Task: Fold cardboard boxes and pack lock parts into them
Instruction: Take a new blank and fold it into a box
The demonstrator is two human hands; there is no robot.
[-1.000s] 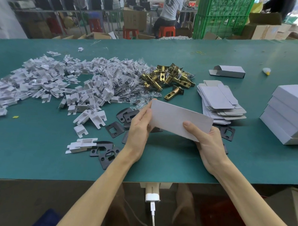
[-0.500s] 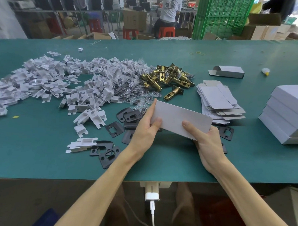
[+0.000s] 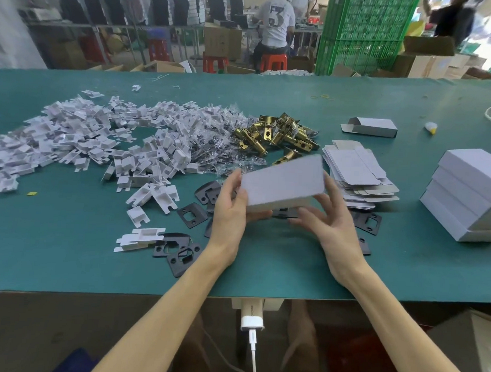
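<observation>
A white cardboard box (image 3: 284, 182), blurred by motion, is held above the green table (image 3: 66, 256) between both hands. My left hand (image 3: 232, 205) grips its left end, thumb under the near edge. My right hand (image 3: 327, 217) has its fingers spread at the right end and underside. Flat box blanks (image 3: 355, 168) lie stacked just right of the box. Brass latch bolts (image 3: 277, 136) are heaped behind it. Black strike plates (image 3: 192, 214) lie scattered under and around my hands.
A wide heap of white plastic inserts (image 3: 86, 139) and small screw bags (image 3: 212, 145) covers the left half. Folded boxes (image 3: 469, 195) are stacked at the right edge. One open box (image 3: 373, 126) lies at the back right. A person sits beyond the table.
The box has turned from slanting down to the right to nearly level and risen a little. My right hand's fingers have spread, and my left thumb has shifted under the near edge.
</observation>
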